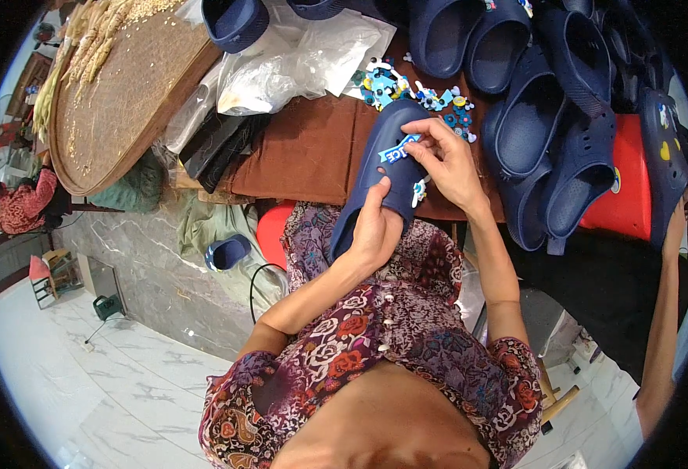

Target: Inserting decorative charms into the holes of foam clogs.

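Note:
My left hand (pixel 378 227) grips a navy clog (pixel 391 125) by its open heel end, thumb pressed on the upper and the other fingers mostly hidden. The toe points away from me, over the brown table covering. On the clog's upper sits a blue banner-shaped shoe charm (pixel 400 148) with white lettering. My right hand (pixel 449 164) pinches the charm's right end between thumb and fingers. A white figure charm (pixel 420 191) is on the clog's right side. Just beyond the toe lies a pile of loose, colourful charms (pixel 383 84).
Several navy clogs (pixel 528 117) are heaped at the right. Another person's arm (pixel 664 313) reaches to a clog with yellow charms (pixel 664 148) beside a red surface (pixel 621 187). Clear plastic bags (pixel 297 62) and a round tray of grain (pixel 133 86) are far left.

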A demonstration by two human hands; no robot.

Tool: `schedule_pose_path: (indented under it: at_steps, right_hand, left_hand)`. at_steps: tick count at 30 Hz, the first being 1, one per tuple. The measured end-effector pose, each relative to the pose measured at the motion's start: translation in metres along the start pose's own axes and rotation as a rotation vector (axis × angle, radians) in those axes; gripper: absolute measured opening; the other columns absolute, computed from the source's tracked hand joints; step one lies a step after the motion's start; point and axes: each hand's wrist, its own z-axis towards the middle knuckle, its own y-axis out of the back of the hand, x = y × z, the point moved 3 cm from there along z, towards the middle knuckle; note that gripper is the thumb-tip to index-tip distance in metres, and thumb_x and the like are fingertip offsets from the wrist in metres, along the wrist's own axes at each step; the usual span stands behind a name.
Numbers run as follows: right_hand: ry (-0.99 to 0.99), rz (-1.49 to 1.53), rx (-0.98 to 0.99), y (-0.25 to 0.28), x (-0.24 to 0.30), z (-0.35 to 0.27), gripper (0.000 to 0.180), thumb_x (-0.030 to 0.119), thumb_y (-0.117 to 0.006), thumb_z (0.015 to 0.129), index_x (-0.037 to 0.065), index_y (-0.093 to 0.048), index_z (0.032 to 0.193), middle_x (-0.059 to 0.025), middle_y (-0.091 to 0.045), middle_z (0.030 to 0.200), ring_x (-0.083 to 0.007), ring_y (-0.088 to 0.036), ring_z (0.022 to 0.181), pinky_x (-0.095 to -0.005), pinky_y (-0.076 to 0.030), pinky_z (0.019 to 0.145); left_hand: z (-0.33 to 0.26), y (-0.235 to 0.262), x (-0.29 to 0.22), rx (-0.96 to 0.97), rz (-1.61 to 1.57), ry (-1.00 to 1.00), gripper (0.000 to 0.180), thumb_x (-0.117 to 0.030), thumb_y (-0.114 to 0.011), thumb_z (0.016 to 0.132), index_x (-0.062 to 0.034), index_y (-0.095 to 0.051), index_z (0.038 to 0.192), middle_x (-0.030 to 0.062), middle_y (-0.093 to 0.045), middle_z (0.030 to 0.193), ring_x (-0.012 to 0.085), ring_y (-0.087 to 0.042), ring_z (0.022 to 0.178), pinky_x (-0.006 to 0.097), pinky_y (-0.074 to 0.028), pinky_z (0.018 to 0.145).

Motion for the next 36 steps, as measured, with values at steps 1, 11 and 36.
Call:
schedule_pose_path:
  at_steps: [1,11,36]
  right_hand:
    - [0.026,-0.047,0.003,0.0,0.002,0.0,0.02,0.006,-0.067,0.088,0.002,-0.065,0.108,-0.0031,-0.058,0.091,-0.0091,-0.059,0.077,-0.0235,-0.049,0.07]
    - [0.007,-0.129,0.002,0.011,0.007,0.002,0.025,0.006,-0.073,0.083,0.003,-0.067,0.107,-0.0039,-0.058,0.09,-0.0105,-0.06,0.079,-0.0255,-0.05,0.071]
    - [0.029,-0.386,0.04,0.029,0.023,0.015,0.034,0.015,-0.082,0.07,0.001,-0.059,0.092,-0.0058,-0.056,0.088,-0.018,-0.057,0.081,-0.0321,-0.049,0.075]
  left_hand:
    - [0.0,0.0,0.0,-0.001,0.004,0.003,0.051,-0.026,-0.047,0.099,-0.0016,-0.036,0.142,0.0122,-0.048,0.141,0.023,-0.047,0.131,0.04,-0.034,0.114]
    - [-0.003,0.001,0.005,-0.019,0.056,0.005,0.047,-0.02,-0.049,0.1,0.0001,-0.037,0.14,0.0113,-0.051,0.136,0.0215,-0.05,0.125,0.039,-0.037,0.111]
    - [-0.006,0.003,0.01,0.011,0.199,-0.005,0.043,-0.014,-0.051,0.1,-0.0018,-0.038,0.14,0.0094,-0.049,0.132,0.0171,-0.051,0.118,0.033,-0.042,0.103]
